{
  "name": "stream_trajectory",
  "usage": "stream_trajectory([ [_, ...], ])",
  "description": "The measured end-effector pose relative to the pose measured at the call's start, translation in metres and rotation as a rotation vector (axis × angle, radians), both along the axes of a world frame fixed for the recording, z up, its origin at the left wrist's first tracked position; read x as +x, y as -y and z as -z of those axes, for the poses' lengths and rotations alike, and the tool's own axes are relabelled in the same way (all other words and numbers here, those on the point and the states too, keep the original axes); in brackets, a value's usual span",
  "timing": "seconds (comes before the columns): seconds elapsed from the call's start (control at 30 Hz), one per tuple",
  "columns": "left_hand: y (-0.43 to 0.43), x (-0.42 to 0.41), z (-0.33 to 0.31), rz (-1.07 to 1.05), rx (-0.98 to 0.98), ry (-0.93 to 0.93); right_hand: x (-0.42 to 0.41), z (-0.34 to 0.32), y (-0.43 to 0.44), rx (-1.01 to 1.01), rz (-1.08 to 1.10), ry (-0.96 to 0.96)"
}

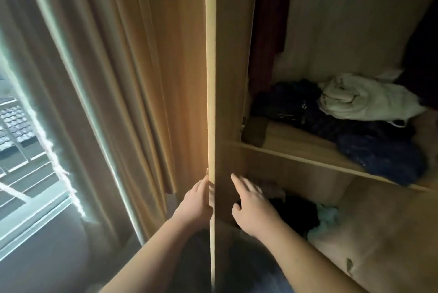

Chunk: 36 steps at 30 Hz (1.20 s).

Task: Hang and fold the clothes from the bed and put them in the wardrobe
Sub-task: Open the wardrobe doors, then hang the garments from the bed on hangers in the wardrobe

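Note:
A wooden wardrobe door (211,67) stands open, seen edge-on down the middle of the view. My left hand (195,202) grips its edge from the left side, fingers hidden behind the panel. My right hand (251,207) is open with spread fingers, just right of the door, in front of the lower compartment. On the wardrobe shelf (296,152) lie crumpled dark blue clothes (369,148) and a white garment (365,100). A dark red garment (267,27) hangs above. Black and pale clothes (301,214) lie in the lower compartment.
Tan curtains (132,67) hang left of the door, beside a window (21,141) showing roofs outside. The lower compartment floor (379,233) is bare wood at the right. A dark garment (424,60) hangs at the far right edge.

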<state>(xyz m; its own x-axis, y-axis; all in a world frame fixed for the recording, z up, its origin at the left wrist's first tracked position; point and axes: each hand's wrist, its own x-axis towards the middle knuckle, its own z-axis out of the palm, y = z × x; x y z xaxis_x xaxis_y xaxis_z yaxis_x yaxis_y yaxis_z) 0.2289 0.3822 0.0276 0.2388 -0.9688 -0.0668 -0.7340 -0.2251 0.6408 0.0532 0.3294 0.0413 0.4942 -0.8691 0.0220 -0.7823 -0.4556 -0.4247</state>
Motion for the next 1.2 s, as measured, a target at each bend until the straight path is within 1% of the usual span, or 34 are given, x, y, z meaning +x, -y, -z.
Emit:
stream_trajectory([
  [0.07,-0.019,-0.003,0.014,0.006,0.078,0.068,-0.019,0.007,-0.013,-0.001,0.068,-0.009],
  [0.13,-0.035,-0.018,0.03,0.064,0.188,0.149,-0.046,0.017,-0.032,0.021,0.157,-0.023],
  [0.2,-0.045,-0.047,0.045,0.196,0.258,0.231,-0.08,0.029,-0.057,0.048,0.258,-0.053],
  [0.27,-0.05,-0.086,0.057,0.354,0.283,0.266,-0.118,0.039,-0.09,0.066,0.358,-0.093],
  [0.33,-0.052,-0.13,0.061,0.511,0.25,0.283,-0.16,0.044,-0.126,0.075,0.461,-0.134],
  [0.43,-0.06,-0.201,0.055,0.725,0.13,0.329,-0.223,0.044,-0.182,0.078,0.653,-0.173],
  [0.53,-0.085,-0.267,0.049,0.911,-0.002,0.404,-0.278,0.041,-0.241,0.071,0.86,-0.166],
  [0.6,-0.108,-0.306,0.047,1.035,-0.051,0.423,-0.311,0.04,-0.281,0.059,0.967,-0.142],
  [0.8,-0.187,-0.416,0.049,1.283,-0.135,0.478,-0.396,0.051,-0.408,0.065,1.238,-0.1],
  [0.93,-0.258,-0.504,0.051,1.413,-0.169,0.474,-0.455,0.064,-0.504,0.098,1.339,-0.133],
  [1.03,-0.333,-0.575,0.057,1.547,-0.136,0.44,-0.5,0.075,-0.582,0.14,1.388,-0.144],
  [1.17,-0.432,-0.66,0.066,1.737,-0.182,0.42,-0.555,0.089,-0.682,0.164,1.467,-0.162],
  [1.2,-0.452,-0.677,0.068,1.774,-0.181,0.419,-0.566,0.093,-0.705,0.17,1.512,-0.129],
])
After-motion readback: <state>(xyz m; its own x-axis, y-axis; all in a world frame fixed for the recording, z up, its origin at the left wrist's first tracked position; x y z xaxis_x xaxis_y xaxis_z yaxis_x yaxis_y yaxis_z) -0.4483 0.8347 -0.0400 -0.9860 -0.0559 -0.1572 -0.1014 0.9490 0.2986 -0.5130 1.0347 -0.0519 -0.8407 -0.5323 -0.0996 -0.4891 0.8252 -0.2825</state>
